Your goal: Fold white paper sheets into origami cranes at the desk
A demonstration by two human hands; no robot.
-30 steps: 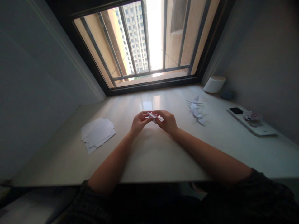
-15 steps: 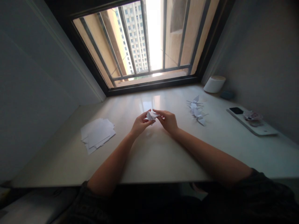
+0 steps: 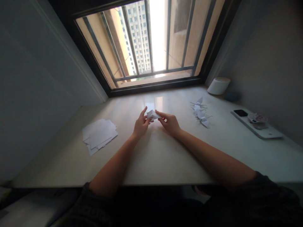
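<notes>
A small piece of folded white paper (image 3: 152,114) is held just above the pale table (image 3: 153,157), near its middle. My left hand (image 3: 141,125) pinches the paper's left side, index finger raised. My right hand (image 3: 170,124) pinches its right side with fingertips pressed together. Both forearms reach in from the near edge.
A loose stack of white paper sheets (image 3: 99,135) lies at the left. Several folded paper cranes (image 3: 200,112) sit at the right. A phone on a white tray (image 3: 257,126) and a white cylinder (image 3: 218,85) stand far right. A barred window (image 3: 151,44) is behind.
The folded paper has been turned and lifted slightly between my fingers; my left index finger now points upward. My arms have stayed in place.
</notes>
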